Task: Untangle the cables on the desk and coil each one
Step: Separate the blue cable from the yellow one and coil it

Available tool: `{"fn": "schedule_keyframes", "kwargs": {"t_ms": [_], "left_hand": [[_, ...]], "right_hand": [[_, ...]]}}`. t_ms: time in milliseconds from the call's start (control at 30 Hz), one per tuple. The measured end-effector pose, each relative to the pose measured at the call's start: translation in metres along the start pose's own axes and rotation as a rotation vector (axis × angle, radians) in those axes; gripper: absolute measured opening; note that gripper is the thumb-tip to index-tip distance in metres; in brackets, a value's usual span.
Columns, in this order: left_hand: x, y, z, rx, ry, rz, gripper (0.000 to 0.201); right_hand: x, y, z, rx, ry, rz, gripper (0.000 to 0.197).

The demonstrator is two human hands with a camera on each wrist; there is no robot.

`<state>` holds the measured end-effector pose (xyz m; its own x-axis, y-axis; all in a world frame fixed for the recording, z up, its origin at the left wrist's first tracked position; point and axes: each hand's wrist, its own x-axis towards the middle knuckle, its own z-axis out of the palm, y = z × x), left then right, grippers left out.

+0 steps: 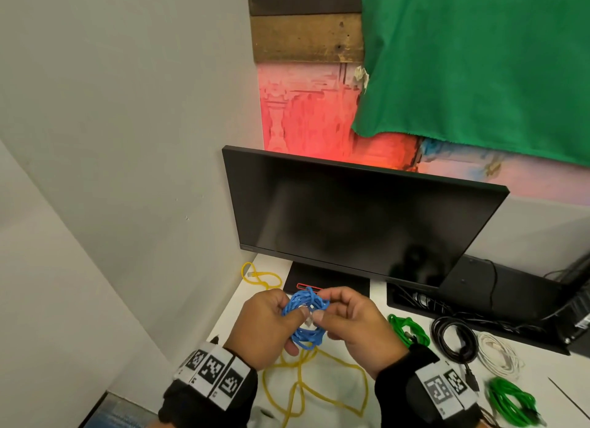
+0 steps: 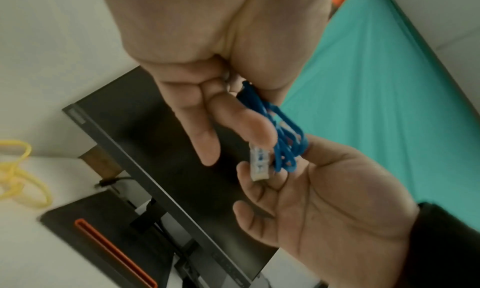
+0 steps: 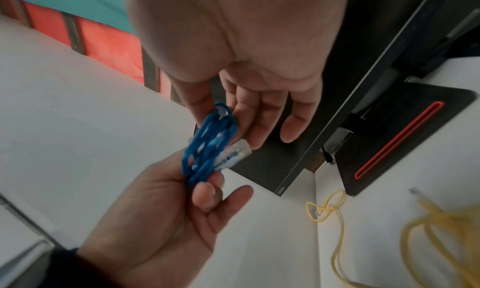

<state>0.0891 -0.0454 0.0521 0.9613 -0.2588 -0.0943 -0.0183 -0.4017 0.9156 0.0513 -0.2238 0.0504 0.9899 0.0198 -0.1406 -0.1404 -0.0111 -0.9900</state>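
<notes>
Two hands are up over the surface (image 1: 357,392) in front of the dark monitor (image 1: 351,217), both working one blue cable (image 1: 306,319). Largest loose item is the yellow cable (image 1: 319,386), sprawled in open loops beneath my wrists, not yet coiled; coiled bundles in green (image 1: 408,328), black (image 1: 456,335) and white (image 1: 501,352) lie to the right. My left hand (image 1: 268,325) has its fingers curled round one side of the blue coil, thumb on top; my right hand (image 1: 354,322) pinches the other side, and in the wrist views its fingers (image 2: 259,188) lie against the clear plug (image 2: 258,163) at the cable's end. Coil is small and tight, held clear of the surface. Judgement: the step in hand is securing the free end. To do it well, keep the left grip fixed so the loops do not spring, pass the plug through the centre and round the bundle, draw snug without kinking at the plug. Smallest concern: the latch tab could snag a loop.
</notes>
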Motion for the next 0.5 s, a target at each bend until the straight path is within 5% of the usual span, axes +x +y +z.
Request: {"fn": "schedule_keyframes", "kwargs": {"t_ms": [67, 167, 267, 400, 500], "left_hand": [[0.001, 0.001, 0.001, -0.029, -0.016, -0.005, 0.027], [0.003, 0.001, 0.000, -0.121, -0.024, -0.046, 0.029], [0.002, 0.002, 0.001, -0.160, 0.009, -0.044, 0.027], [-0.002, -0.004, 0.005, 0.026, 0.090, 0.130, 0.009], [-0.002, -0.010, 0.000, 0.440, -0.026, 0.337, 0.053]], "right_hand": [[0.000, -0.001, 0.003, -0.055, 0.037, -0.017, 0.007], [0.001, 0.000, 0.006, -0.067, 0.036, 0.050, 0.023], [0.001, 0.004, 0.008, 0.190, -0.017, 0.220, 0.031], [-0.001, 0.009, 0.007, 0.423, -0.078, 0.312, 0.036], [-0.005, 0.007, 0.007, 0.435, -0.084, 0.301, 0.033]]}}
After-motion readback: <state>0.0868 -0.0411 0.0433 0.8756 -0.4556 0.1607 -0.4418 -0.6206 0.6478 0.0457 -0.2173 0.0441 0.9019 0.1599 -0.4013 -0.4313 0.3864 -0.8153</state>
